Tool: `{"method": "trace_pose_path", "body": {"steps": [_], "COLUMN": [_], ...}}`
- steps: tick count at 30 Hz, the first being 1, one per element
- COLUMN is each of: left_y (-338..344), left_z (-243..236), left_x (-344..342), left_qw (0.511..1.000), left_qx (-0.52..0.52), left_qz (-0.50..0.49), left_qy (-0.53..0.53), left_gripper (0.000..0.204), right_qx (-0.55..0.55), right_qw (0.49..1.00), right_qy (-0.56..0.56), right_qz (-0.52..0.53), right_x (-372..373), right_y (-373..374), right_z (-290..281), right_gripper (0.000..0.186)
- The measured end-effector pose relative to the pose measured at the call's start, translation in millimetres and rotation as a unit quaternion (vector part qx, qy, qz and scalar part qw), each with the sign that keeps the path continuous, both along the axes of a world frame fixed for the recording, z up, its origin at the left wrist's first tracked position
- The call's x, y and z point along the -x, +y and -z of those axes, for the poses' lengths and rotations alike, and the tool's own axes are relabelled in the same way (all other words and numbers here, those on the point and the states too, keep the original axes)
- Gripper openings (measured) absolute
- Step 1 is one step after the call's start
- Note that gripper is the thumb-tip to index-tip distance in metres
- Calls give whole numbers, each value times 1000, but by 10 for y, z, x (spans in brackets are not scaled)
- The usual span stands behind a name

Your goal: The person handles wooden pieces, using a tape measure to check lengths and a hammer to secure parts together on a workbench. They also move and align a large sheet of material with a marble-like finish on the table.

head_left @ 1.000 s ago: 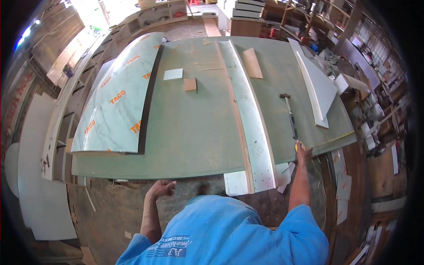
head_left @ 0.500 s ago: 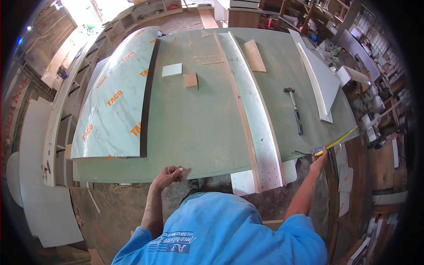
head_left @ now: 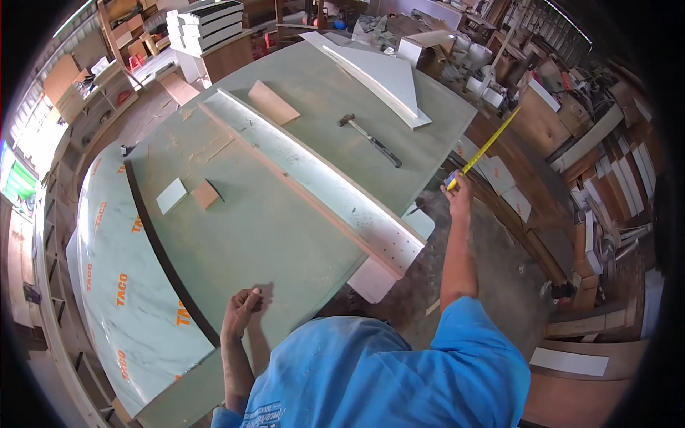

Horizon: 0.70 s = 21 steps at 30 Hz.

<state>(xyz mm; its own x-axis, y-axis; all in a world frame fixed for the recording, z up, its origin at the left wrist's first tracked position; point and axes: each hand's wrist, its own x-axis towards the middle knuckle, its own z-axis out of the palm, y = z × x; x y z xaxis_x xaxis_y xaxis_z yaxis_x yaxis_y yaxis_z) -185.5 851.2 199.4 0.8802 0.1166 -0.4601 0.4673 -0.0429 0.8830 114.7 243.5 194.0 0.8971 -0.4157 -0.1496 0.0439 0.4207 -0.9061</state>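
My right hand [head_left: 459, 191] is stretched out past the right edge of the green worktable [head_left: 285, 242] and grips a tape measure [head_left: 452, 181]. Its yellow blade [head_left: 491, 143] runs up and to the right through the air. My left hand [head_left: 242, 308] rests with curled fingers on the table's near edge, next to a dark strip [head_left: 160, 257] that borders a pale laminate sheet [head_left: 121, 299]. A long white board [head_left: 321, 178] with a wooden edge lies diagonally across the table between my hands.
A hammer [head_left: 371, 139] lies on the far part of the table near a white angled panel [head_left: 378, 71]. A small white tile [head_left: 171, 195] and small wooden blocks [head_left: 205, 194] sit on the green surface. Stacked boards and offcuts [head_left: 599, 214] crowd the floor to the right.
My view has swung round to the right. My right hand has lifted off the table's corner with the tape measure, and the yellow blade now extends out. My left hand stays at the near edge.
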Motion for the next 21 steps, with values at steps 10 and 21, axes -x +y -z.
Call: {"method": "trace_pose_path", "body": {"steps": [10,21], "left_y": [-473,80], "left_z": [-485,102], "left_x": [-1006,-1001], "left_qw": [988,989], "left_qx": [67,48], "left_qz": [133,-56], "left_qy": [-42,-129], "left_gripper": [65,48], "right_qx": [-115,63], "right_qw": [945,832], "right_qy": [-87,-3], "right_qz": [-294,-551], "right_x": [1584,1723], "right_y": [3029,4603], "right_z": [-157,-366], "right_gripper": [74,54]}}
